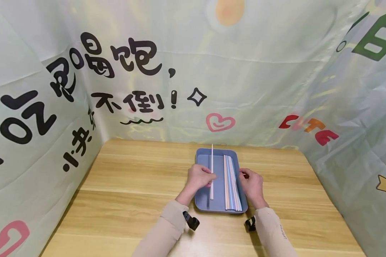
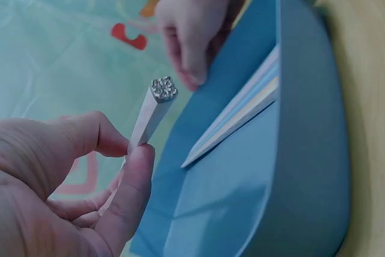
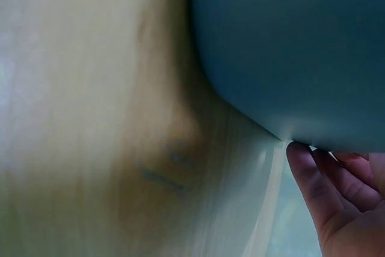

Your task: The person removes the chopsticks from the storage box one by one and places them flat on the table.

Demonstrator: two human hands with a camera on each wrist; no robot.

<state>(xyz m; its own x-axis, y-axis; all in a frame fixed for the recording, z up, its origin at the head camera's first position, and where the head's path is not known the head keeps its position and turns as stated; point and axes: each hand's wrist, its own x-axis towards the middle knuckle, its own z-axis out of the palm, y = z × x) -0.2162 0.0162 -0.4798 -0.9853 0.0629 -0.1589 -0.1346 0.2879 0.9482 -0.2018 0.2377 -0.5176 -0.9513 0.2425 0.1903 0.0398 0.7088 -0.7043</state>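
In the head view my left hand [image 1: 201,175] is over the left part of a blue-grey tray [image 1: 197,203]. Between thumb and fingers it pinches a pale, thin chopstick [image 1: 212,160] that points away from me. The left wrist view shows this chopstick's square end [image 2: 163,89], silvery and patterned. Several pastel chopsticks [image 1: 231,182] lie side by side along the tray's right half, in pink, blue and cream. My right hand [image 1: 252,184] holds the tray's right wall, its fingertips [image 3: 299,151] against the outside in the right wrist view.
The tray stands on a wood-grain table [image 1: 132,185]. Printed fabric [image 1: 260,89] hangs behind the table and along both sides. A black strap [image 1: 191,220] shows at the left wrist and another strap [image 1: 250,224] at the right.
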